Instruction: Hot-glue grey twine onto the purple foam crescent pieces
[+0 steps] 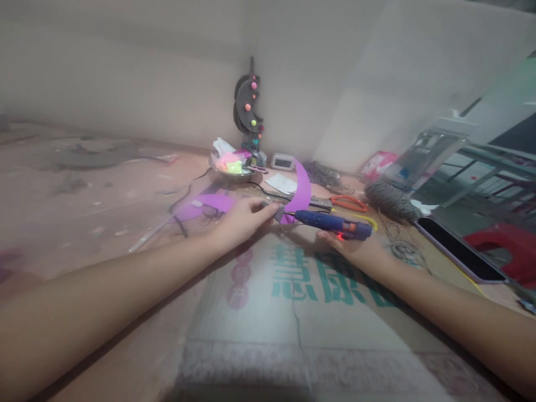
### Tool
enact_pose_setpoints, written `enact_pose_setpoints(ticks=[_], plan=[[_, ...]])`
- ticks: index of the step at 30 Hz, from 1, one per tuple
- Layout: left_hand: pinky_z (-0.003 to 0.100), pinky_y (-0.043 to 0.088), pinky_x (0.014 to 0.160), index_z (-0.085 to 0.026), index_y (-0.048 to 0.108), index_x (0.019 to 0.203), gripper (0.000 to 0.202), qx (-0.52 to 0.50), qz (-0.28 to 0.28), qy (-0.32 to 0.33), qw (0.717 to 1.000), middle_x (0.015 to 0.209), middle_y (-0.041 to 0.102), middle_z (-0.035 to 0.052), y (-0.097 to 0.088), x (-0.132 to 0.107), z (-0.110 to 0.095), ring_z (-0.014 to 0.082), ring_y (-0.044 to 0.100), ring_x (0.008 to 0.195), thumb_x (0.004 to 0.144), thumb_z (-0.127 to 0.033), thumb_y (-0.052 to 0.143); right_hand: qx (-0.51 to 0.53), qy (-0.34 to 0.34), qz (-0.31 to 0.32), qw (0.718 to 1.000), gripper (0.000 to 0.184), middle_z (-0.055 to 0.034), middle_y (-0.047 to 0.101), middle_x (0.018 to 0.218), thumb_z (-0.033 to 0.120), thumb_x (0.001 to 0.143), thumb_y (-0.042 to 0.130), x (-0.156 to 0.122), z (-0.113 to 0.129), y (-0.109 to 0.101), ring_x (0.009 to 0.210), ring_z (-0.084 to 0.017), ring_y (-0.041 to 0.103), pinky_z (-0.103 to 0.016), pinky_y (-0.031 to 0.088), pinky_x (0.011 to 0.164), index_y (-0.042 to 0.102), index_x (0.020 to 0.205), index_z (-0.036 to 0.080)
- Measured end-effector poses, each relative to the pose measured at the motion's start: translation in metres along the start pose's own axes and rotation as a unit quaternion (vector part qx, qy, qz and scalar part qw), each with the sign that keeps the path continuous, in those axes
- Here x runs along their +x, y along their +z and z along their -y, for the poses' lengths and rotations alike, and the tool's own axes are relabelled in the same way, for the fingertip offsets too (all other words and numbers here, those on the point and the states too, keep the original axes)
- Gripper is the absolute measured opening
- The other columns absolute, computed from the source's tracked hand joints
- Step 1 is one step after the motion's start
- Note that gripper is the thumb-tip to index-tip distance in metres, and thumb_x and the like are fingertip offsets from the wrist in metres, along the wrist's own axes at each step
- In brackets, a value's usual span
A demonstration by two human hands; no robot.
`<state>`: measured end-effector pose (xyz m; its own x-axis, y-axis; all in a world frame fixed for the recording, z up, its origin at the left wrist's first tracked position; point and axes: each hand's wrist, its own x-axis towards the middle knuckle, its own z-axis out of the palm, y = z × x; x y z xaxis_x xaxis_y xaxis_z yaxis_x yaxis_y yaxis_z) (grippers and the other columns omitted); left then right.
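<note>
My left hand (245, 219) reaches forward with its fingers pinched on a small grey piece (278, 211). My right hand (349, 244) grips a blue glue gun (333, 223), whose nozzle points left and nearly meets the grey piece. A red light glows on the gun near my fingers. Both hands hover over a printed sack or cardboard sheet (301, 301) with green characters. A curved purple strip (304, 190) lies just behind the hands.
Behind stand a metal bowl (232, 174) of bright scraps, a dark crescent ornament (248, 111) with coloured balls, a small white clock (283, 162), orange-handled scissors (347, 202), grey yarn (391, 201) and a phone (458, 248). A red stool (508, 245) sits right.
</note>
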<state>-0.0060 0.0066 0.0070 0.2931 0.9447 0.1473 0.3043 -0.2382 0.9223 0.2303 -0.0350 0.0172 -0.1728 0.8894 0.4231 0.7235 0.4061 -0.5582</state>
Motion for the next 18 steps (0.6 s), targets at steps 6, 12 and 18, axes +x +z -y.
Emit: enact_pose_setpoints(ticks=[6, 12, 18], plan=[[0.021, 0.035, 0.05, -0.016, 0.06, 0.07, 0.04, 0.017, 0.005, 0.019, 1.0, 0.065, 0.059, -0.0008, -0.0002, 0.0002, 0.0012, 0.0096, 0.047, 0.052, 0.083, -0.052, 0.053, 0.013, 0.0, -0.007, 1.0, 0.017, -0.0018, 0.069, 0.068, 0.041, 0.075, 0.067, 0.0012, -0.0009, 0.0003, 0.065, -0.024, 0.067, -0.037, 0.056, 0.06, 0.062, 0.077, 0.026], [0.021, 0.036, 0.053, -0.016, 0.065, 0.08, 0.039, 0.036, 0.016, 0.034, 0.999, 0.068, 0.061, -0.0001, 0.0004, 0.0011, 0.0046, 0.0118, 0.051, 0.058, 0.084, -0.052, 0.051, 0.007, -0.017, -0.023, 1.0, 0.019, -0.0026, 0.07, 0.073, 0.042, 0.076, 0.065, 0.0023, 0.0009, -0.0022, 0.068, -0.023, 0.068, -0.036, 0.056, 0.065, 0.061, 0.08, 0.024], [0.022, 0.037, 0.056, -0.016, 0.063, 0.076, 0.039, 0.055, 0.014, 0.042, 0.997, 0.073, 0.064, 0.0019, 0.0001, 0.0006, 0.0047, 0.014, 0.054, 0.064, 0.085, -0.052, 0.05, 0.009, 0.005, -0.017, 1.0, 0.023, -0.0025, 0.069, 0.07, 0.045, 0.075, 0.066, 0.003, 0.0043, -0.0025, 0.066, -0.023, 0.067, -0.035, 0.055, 0.062, 0.058, 0.075, 0.024]])
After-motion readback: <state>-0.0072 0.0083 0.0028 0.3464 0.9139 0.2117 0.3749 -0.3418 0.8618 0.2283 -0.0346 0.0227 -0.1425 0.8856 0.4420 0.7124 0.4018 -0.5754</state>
